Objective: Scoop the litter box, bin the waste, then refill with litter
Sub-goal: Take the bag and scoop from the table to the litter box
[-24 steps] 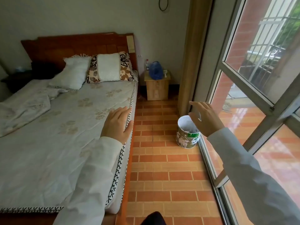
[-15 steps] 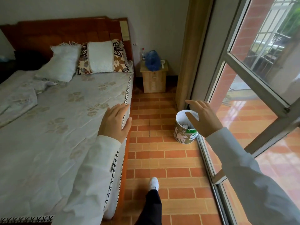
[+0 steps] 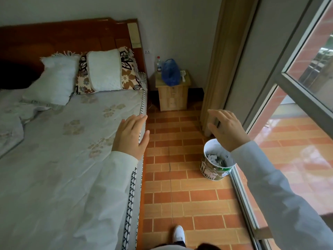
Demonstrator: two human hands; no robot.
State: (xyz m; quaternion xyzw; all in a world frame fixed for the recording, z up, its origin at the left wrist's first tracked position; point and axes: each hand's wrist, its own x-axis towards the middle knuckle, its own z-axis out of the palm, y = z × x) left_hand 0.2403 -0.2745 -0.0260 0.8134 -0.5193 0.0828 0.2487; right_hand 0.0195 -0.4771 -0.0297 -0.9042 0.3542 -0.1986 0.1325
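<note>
White-sleeved left hand [image 3: 130, 135] and right hand [image 3: 227, 129] are both spread, holding nothing, above the waste bin [image 3: 217, 164] on the tiled floor [image 3: 180, 195].

Bedroom: wooden-headboard bed [image 3: 68, 159] at left, orange tiled floor [image 3: 180, 195], small wooden nightstand [image 3: 173, 94] against a pale wall — glazed sliding door [image 3: 292, 98] at right, apparently daylit.

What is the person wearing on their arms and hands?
Both arms are covered by long, loose white fabric sleeves, the left sleeve and the right sleeve, each ending at the wrist. The bare left hand and bare right hand wear no gloves; no rings or watch show.
</note>
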